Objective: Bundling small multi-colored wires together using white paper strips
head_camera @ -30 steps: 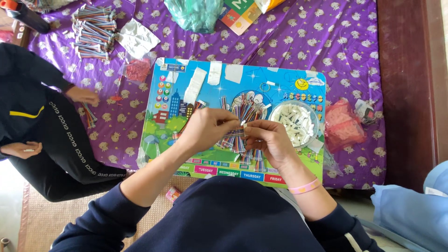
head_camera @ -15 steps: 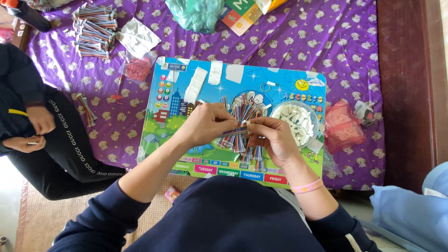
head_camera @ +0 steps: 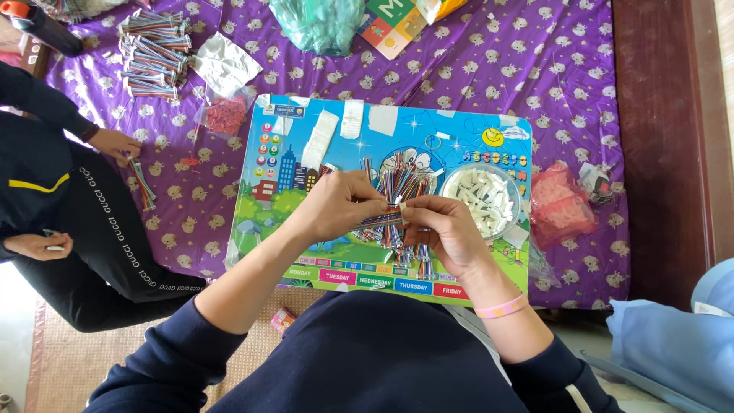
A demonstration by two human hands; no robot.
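Note:
My left hand (head_camera: 336, 208) pinches a flat strip of multicoloured ribbon wires (head_camera: 380, 219) at its right end. My right hand (head_camera: 449, 228) meets it there, fingertips closed on a small white connector (head_camera: 403, 211) at the wire end. Both hands hover over a colourful picture board (head_camera: 306, 252) used as a lap table. A loose pile of more coloured wire strips (head_camera: 404, 182) lies on the board just beyond my hands. A round clear bowl of white connectors (head_camera: 483, 200) stands on the board to the right of my right hand.
A person in dark clothes sits at the left, one hand (head_camera: 115, 142) on wire strips on the purple patterned cloth (head_camera: 535, 69). Bundled wires (head_camera: 151, 52) lie at top left, a pink bag (head_camera: 562, 206) at the right, a green bag (head_camera: 319, 23) at top.
My hands stay together over the board, working the wire end and connector. The person at the left has reached a hand out to wires on the cloth.

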